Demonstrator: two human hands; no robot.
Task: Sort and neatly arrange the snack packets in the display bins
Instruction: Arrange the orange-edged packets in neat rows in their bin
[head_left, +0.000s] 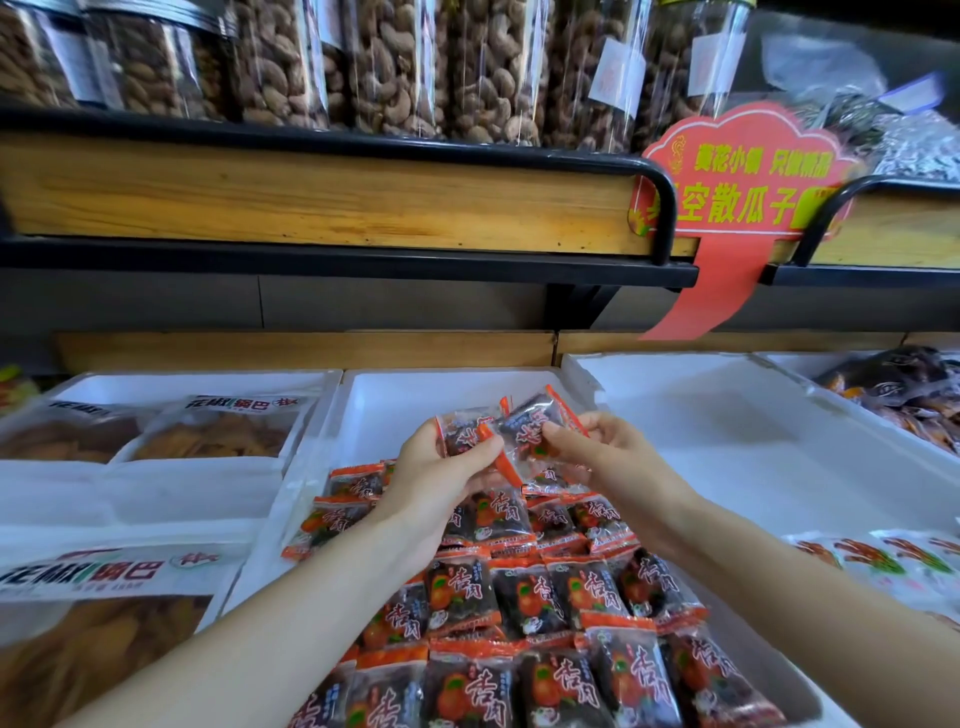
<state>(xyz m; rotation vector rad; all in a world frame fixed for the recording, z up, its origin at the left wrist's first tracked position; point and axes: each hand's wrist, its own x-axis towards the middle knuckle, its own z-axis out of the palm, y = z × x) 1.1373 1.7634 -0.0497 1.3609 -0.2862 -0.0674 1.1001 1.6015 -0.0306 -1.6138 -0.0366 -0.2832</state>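
Both hands are up over the white bin. The left hand pinches one dark, orange-edged snack packet between thumb and fingers. The right hand pinches a second packet just beside it, and the two wrappers touch at their ends. Below them, rows of the same packets fill the near part of the bin, and its far end shows bare white. The likely risk is that a slick wrapper slips from so light a pinch, drops onto the stock beneath and knocks the tidy rows askew.
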